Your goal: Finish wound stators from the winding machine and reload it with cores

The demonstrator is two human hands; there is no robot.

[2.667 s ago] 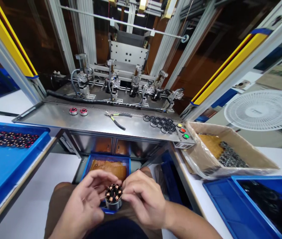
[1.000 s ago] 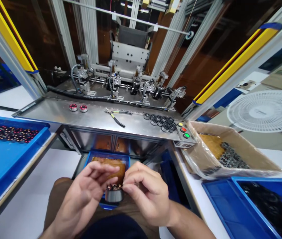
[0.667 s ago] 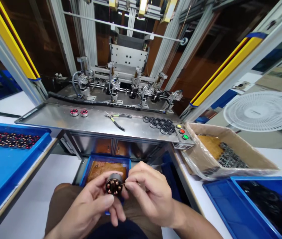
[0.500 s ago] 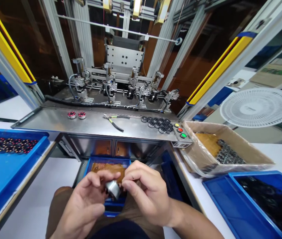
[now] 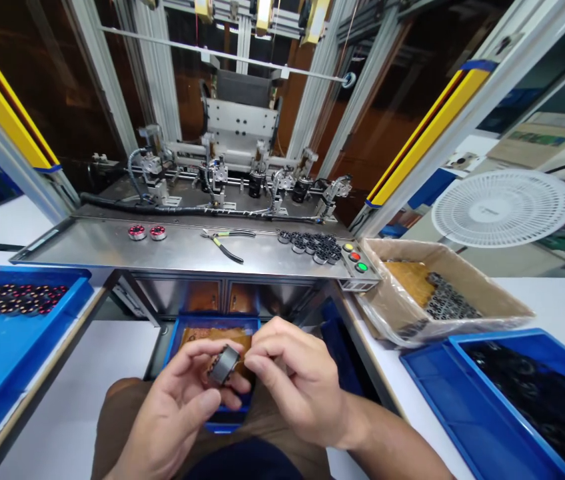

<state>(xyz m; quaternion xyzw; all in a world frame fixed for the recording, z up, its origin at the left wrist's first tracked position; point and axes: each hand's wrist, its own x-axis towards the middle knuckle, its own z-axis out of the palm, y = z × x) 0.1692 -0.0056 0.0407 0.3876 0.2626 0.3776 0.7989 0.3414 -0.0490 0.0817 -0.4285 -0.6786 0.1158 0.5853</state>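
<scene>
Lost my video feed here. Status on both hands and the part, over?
Left hand grips wound stator, tilted on its side. Right hand pinches at its right edge. Small blue bin directly below; nothing between the hands.

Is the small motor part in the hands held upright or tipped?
Tipped: the motor part shows its grey side wall, slanted, between left hand and right hand.

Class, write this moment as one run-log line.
left hand: holds wound stator | right hand: fingertips at stator | below: blue bin | bench: pliers

Your shot's bright and mostly sharp, glare on the steel shelf [image 5: 182,248], edges warped fisheye-style, machine's backdrop dark
</scene>
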